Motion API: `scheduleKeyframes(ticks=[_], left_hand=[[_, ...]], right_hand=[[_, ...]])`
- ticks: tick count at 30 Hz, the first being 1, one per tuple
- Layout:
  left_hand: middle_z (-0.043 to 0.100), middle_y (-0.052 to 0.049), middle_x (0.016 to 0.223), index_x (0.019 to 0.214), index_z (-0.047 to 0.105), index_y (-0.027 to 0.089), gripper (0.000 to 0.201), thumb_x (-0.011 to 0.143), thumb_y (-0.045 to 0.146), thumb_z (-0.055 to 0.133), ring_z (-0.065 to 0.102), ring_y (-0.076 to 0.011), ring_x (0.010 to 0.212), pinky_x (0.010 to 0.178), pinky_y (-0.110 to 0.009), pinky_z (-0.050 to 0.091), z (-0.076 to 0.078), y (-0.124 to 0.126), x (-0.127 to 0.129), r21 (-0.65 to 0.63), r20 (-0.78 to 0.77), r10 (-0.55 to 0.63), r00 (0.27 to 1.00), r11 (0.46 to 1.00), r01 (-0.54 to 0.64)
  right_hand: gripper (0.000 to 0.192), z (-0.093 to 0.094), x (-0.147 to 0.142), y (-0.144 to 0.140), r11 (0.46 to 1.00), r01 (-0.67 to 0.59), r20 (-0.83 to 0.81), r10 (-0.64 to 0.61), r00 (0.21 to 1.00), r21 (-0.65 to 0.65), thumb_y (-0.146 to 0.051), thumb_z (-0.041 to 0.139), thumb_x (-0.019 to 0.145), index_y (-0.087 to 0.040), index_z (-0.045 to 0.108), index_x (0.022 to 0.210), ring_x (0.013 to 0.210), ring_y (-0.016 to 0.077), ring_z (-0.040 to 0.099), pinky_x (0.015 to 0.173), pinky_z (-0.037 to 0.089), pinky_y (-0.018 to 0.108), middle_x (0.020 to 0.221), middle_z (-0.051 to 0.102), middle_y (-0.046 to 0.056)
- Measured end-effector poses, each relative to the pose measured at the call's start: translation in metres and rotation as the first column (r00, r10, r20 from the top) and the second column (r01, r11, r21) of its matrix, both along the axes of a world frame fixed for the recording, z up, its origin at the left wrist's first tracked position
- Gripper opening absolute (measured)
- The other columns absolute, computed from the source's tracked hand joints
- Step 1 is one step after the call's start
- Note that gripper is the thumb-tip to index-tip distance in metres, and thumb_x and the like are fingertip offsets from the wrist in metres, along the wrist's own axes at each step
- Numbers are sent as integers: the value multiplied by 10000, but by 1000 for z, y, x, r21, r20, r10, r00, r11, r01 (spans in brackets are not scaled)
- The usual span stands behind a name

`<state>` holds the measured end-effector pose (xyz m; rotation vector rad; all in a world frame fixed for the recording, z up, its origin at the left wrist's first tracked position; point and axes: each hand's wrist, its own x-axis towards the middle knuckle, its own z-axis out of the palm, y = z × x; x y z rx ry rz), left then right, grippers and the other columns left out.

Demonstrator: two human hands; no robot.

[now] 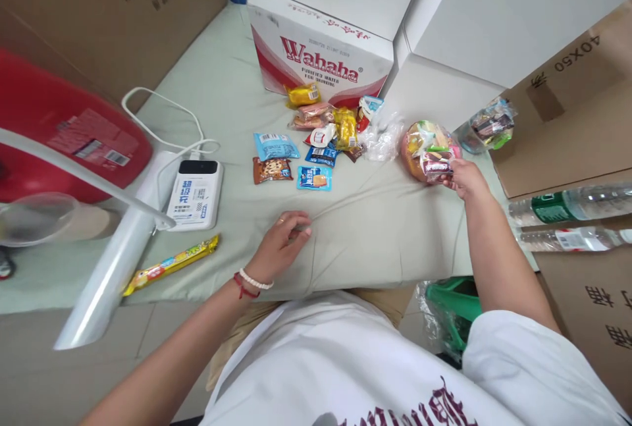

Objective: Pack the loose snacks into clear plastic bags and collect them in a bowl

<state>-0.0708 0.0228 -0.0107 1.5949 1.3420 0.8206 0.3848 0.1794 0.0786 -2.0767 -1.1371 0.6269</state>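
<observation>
Small pink-and-purple snack packet (pixel 436 166) at about three o'clock on the desk (pixel 375 228), pinched in the grip of the right hand (pixel 464 179), fingers clenched on its edge. Touching a round clear bag of mixed snacks (pixel 423 144) just at its ten o'clock. Another filled clear bag (pixel 488 124) further out toward two o'clock, against a brown carton (pixel 573 103).

Left hand (pixel 281 245) at six o'clock, flat on the pale green cloth, grip released, fingers loosely curled and grasping nothing (bead bracelet and red string at the wrist).

Loose snack packets (pixel 316 143) scattered at twelve o'clock: a blue packet (pixel 275 146), a brown cookie packet (pixel 272 170), a small blue one (pixel 315 178), yellow and red wrappers behind. Crumpled clear plastic (pixel 382 139) between that pile and the round bag.

Wahaha box (pixel 320 57) beyond the pile, at twelve o'clock. White power bank (pixel 195 194) with its cable at nine o'clock, a long yellow candy stick (pixel 170 265) near it at eight o'clock. Two water bottles (pixel 567 218) lying at four o'clock, well apart from the right hand.
</observation>
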Motion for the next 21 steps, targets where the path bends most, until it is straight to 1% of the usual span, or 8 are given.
scheduleKeyframes(ticks=[3,5,9,13,15,18,19,21], left_hand=[[633,-125,1238,1054,683,207,330,946,469,514,665,-236,1067,851,-393,608,3,-15,-9,38,-46,45,998,998,-43],[624,-125,1260,1067,681,214,302,944,444,528,669,-226,1009,832,-389,607,6,-26,-16,78,-77,105,991,992,-99],[642,-95,1166,1073,669,233,249,945,414,556,593,-170,727,716,-360,565,10,-49,-34,166,-181,282,942,953,-254],[609,-21,835,1027,663,231,205,952,384,549,547,-172,650,652,-321,496,7,-67,-48,166,-220,311,925,946,-279],[600,-10,788,996,660,231,203,953,388,538,563,-177,652,638,-312,484,3,-72,-51,147,-228,310,923,948,-283],[619,-16,789,954,663,233,221,957,398,517,580,-183,660,641,-316,478,-2,-74,-49,155,-268,312,911,948,-279],[627,-20,792,934,663,234,222,959,392,509,587,-187,670,650,-319,480,-3,-75,-48,161,-280,302,911,951,-265],[642,-28,795,899,660,238,217,958,372,500,597,-193,689,669,-324,488,-3,-76,-46,165,-293,274,916,958,-234]], right_hand=[[361,-12,-21,2,995,38,478,12,878,-93,-351,440,1049,-106,692,1128,796,212,668,754,544,381,999,677,172],[369,-16,-29,-4,994,56,641,18,767,-95,-342,438,1040,-115,681,1199,939,269,680,858,521,436,1204,619,223],[387,-6,-32,-17,993,83,777,13,629,-83,-337,458,1007,-146,655,1280,946,303,680,855,509,473,1315,542,227],[385,19,-43,-20,987,-56,826,-92,556,148,-332,496,980,-165,634,1299,1066,338,641,873,511,472,1334,539,210],[342,19,-61,-15,959,-250,831,33,556,130,-298,448,1000,-170,655,1240,1097,317,618,910,497,443,1269,585,185],[288,-6,-102,0,844,-520,760,422,494,-131,-306,488,996,-177,685,1162,1078,296,598,925,477,406,1170,642,155],[297,-19,-116,6,813,-547,728,496,473,-198,-341,540,979,-174,683,1180,1090,307,585,919,475,407,1183,643,159],[380,-46,-137,19,814,-519,693,532,487,-261,-395,614,941,-151,671,1226,1134,336,553,902,472,412,1241,628,190]])
